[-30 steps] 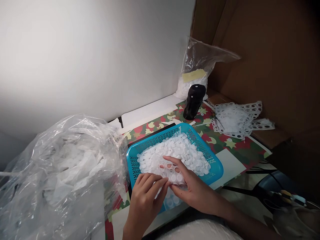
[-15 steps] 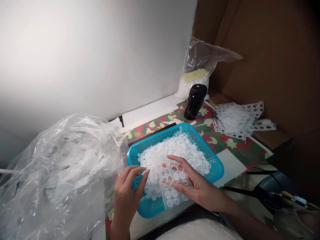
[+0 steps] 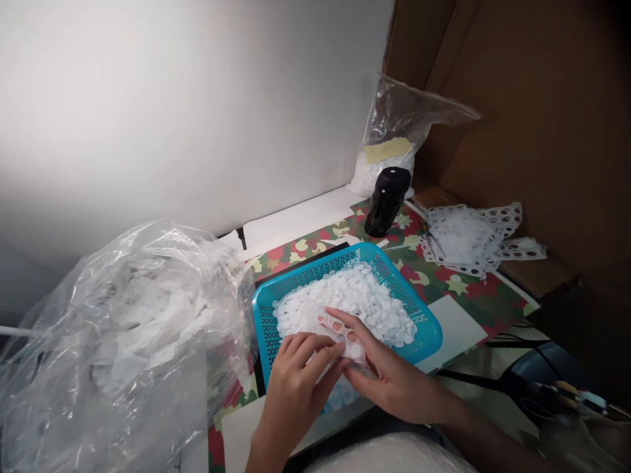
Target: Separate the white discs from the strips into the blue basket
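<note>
My right hand (image 3: 389, 378) grips a translucent white sheet (image 3: 353, 352) punched with rows of round holes, its thumb in front and fingers behind. Some holes are bare; others carry round white pieces. Against the front of the sheet, my left hand (image 3: 306, 374) has thumb and forefinger pinched together; what lies between the fingertips is too small to make out. Both hands are over the near part of a blue plastic basket (image 3: 428, 328). Heaped inside it are many small white discs (image 3: 345, 289). My left hand covers the sheet's lower left part.
A large clear bag (image 3: 148, 315) of white scraps lies at left. Behind the basket stand a black bottle (image 3: 387, 202) and a clear bag (image 3: 382, 161) of white pieces. Several holed sheets (image 3: 468, 236) are piled at right, beside a cardboard wall (image 3: 517, 118).
My left hand has moved right, from the basket's left side onto the sheet, and its fingertips have closed together. My right hand keeps its hold on the sheet.
</note>
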Demonstrator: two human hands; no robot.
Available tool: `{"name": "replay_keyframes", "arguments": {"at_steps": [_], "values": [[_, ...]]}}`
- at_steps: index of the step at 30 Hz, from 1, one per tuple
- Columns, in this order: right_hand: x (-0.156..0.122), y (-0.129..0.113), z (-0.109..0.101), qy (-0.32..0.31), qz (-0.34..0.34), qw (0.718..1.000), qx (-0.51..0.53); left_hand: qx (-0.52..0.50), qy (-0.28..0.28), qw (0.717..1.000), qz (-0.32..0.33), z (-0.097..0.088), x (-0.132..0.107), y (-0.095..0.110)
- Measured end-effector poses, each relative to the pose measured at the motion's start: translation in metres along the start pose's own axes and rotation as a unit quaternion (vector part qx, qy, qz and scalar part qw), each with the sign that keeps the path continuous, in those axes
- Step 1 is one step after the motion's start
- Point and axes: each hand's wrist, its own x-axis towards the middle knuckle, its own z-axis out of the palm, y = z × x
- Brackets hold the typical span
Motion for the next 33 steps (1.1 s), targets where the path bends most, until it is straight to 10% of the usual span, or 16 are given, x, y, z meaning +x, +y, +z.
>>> {"name": "replay_keyframes", "arguments": {"at_steps": [11, 21, 33], "values": [[-0.002, 0.001, -0.002, -0.002, 0.038, 0.998, -0.048, -0.075, 0.076, 0.993, -0.054, -0.004, -0.005, 0.003], [-0.003, 0.007, -0.002, 0.002, 0.057, 0.996, -0.062, -0.019, 0.311, 0.932, -0.185, -0.022, -0.009, -0.018], [-0.007, 0.005, -0.021, 0.056, 0.092, 0.978, -0.176, -0.031, 0.095, 0.993, -0.069, -0.012, -0.006, -0.001]]}}
